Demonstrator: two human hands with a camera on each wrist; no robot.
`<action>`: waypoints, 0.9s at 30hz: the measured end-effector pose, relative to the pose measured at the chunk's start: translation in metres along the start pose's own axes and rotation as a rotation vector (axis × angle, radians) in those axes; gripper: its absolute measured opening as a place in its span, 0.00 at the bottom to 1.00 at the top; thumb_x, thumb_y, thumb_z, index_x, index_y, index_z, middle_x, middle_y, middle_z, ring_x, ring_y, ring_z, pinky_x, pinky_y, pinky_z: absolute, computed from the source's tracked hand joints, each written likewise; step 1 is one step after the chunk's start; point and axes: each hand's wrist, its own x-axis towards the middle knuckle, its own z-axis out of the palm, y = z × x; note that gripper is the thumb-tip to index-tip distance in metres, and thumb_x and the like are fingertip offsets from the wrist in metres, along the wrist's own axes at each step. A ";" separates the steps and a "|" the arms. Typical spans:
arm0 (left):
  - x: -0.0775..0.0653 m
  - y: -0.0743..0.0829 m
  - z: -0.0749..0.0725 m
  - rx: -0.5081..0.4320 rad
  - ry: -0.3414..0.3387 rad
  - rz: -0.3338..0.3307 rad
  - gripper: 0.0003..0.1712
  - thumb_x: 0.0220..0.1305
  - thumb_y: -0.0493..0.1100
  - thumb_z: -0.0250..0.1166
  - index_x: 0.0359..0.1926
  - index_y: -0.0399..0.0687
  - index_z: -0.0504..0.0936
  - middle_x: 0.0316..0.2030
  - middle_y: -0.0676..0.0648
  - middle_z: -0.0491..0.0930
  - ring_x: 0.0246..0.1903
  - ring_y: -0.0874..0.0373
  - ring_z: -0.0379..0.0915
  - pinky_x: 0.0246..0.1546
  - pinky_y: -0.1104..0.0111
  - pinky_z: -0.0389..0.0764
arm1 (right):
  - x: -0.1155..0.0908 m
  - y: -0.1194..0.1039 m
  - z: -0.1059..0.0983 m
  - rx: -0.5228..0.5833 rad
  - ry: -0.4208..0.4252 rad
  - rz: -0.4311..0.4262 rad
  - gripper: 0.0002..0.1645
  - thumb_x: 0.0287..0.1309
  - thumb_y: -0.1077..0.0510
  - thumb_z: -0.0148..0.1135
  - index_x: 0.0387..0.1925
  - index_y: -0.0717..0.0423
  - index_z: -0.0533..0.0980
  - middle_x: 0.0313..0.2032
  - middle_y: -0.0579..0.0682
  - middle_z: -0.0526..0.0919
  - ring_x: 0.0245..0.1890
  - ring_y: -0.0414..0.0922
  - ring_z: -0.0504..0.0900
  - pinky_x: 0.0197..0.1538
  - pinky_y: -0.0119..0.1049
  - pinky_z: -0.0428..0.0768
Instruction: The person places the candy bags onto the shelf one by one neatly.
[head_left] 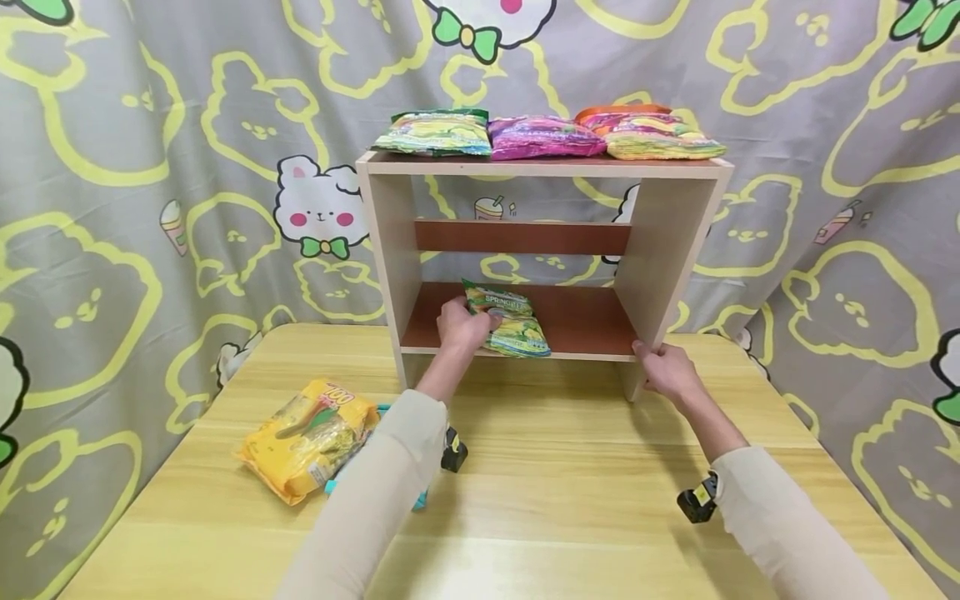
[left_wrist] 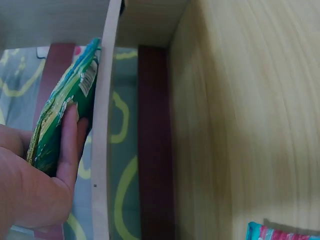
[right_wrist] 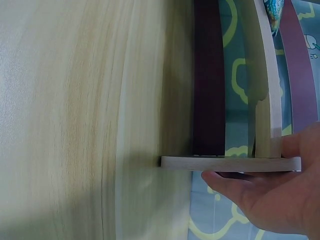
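A green and yellow snack bag [head_left: 513,321] leans at a tilt over the front of the lower board [head_left: 585,321] of a small wooden shelf. My left hand [head_left: 461,325] pinches it along its left side, thumb on the printed front. Seen from the left wrist, the bag [left_wrist: 75,100] is edge-on, with fingers behind its back face. At the shelf's right side panel [head_left: 667,242], my right hand [head_left: 667,371] grips the front edge near the lower board. The right wrist view shows that hand [right_wrist: 275,195] with the thumb on the panel's outer face.
On the shelf's top lie a green bag [head_left: 438,133], a purple bag [head_left: 543,136] and a pink-orange bag [head_left: 648,133]. A yellow package [head_left: 307,437] rests on the wooden table [head_left: 570,500] at left, beside a teal-edged item [head_left: 420,500] partly hidden by my left sleeve. A patterned curtain hangs behind.
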 end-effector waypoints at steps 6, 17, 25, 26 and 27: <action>0.004 -0.002 0.002 0.099 0.003 0.045 0.19 0.59 0.45 0.74 0.46 0.40 0.82 0.39 0.42 0.85 0.47 0.45 0.77 0.51 0.56 0.80 | 0.001 -0.002 0.002 -0.005 0.009 -0.009 0.42 0.76 0.37 0.36 0.67 0.71 0.69 0.62 0.73 0.73 0.49 0.60 0.87 0.55 0.49 0.82; 0.006 0.000 0.013 0.215 0.031 0.067 0.31 0.58 0.49 0.75 0.55 0.39 0.71 0.42 0.41 0.82 0.48 0.40 0.79 0.46 0.52 0.81 | -0.002 -0.002 -0.001 -0.008 -0.011 -0.005 0.43 0.76 0.37 0.35 0.67 0.71 0.68 0.67 0.74 0.68 0.52 0.62 0.85 0.58 0.52 0.81; 0.010 -0.005 0.009 0.449 0.065 0.209 0.31 0.62 0.53 0.71 0.54 0.32 0.76 0.50 0.33 0.80 0.56 0.36 0.71 0.56 0.51 0.76 | -0.002 -0.003 -0.001 -0.001 -0.013 0.001 0.43 0.76 0.37 0.35 0.68 0.71 0.67 0.67 0.74 0.68 0.52 0.62 0.85 0.59 0.53 0.80; 0.010 -0.006 0.009 0.461 0.065 0.223 0.33 0.63 0.53 0.70 0.57 0.31 0.75 0.52 0.32 0.79 0.57 0.35 0.70 0.58 0.50 0.75 | -0.002 -0.003 -0.001 0.001 -0.019 0.004 0.43 0.76 0.37 0.35 0.68 0.71 0.67 0.68 0.74 0.67 0.53 0.63 0.84 0.60 0.54 0.79; 0.010 -0.006 0.008 0.473 0.067 0.235 0.34 0.64 0.53 0.70 0.59 0.30 0.73 0.52 0.32 0.79 0.57 0.35 0.70 0.59 0.49 0.74 | -0.002 -0.003 -0.001 0.002 -0.023 0.008 0.43 0.76 0.37 0.35 0.69 0.70 0.67 0.68 0.74 0.66 0.54 0.63 0.84 0.61 0.54 0.79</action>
